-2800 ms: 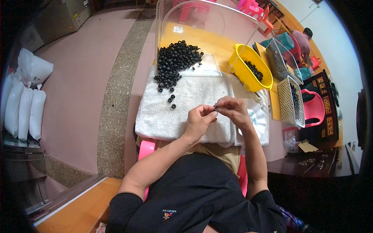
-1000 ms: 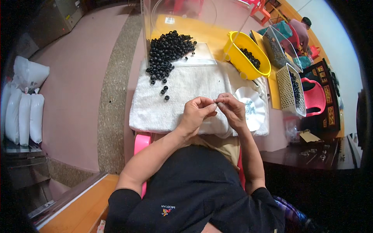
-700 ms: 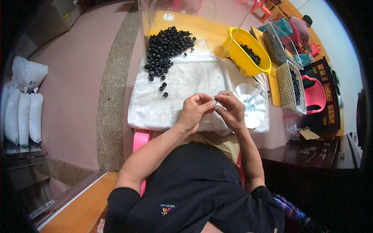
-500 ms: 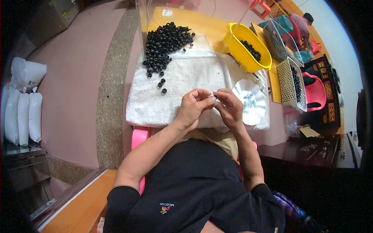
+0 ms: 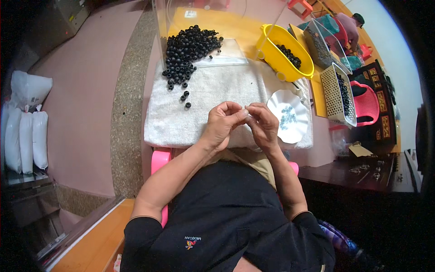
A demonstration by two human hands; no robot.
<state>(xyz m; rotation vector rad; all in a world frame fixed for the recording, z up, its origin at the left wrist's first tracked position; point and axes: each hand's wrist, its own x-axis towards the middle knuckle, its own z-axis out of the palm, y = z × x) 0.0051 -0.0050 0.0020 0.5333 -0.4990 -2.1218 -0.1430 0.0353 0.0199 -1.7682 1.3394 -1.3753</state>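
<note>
My left hand (image 5: pixel 223 121) and my right hand (image 5: pixel 263 123) meet above the near part of a white towel (image 5: pixel 217 90). Thumbs and forefingers of both are pinched tip to tip; whatever small piece they hold is covered by the fingers. Beyond my left hand, a heap of small black ring-like parts (image 5: pixel 186 47) spreads over the towel's far left, a few lying loose nearer to me. Close beside my right hand stands a white fluted dish (image 5: pixel 297 129) with small bluish clear pieces (image 5: pixel 287 117) in it.
A yellow tub (image 5: pixel 267 51) holding more black parts stands at the far right of the towel. Past it are a clear bin (image 5: pixel 317 50) and a beige perforated basket (image 5: pixel 332 93). A red chair (image 5: pixel 368 106) and a person (image 5: pixel 349 27) are farther right. White sacks (image 5: pixel 40 132) stand at left.
The dark bit that showed between my fingertips is now covered by them. My hands stay pinched together, shifted slightly left in the picture along with the whole scene.
</note>
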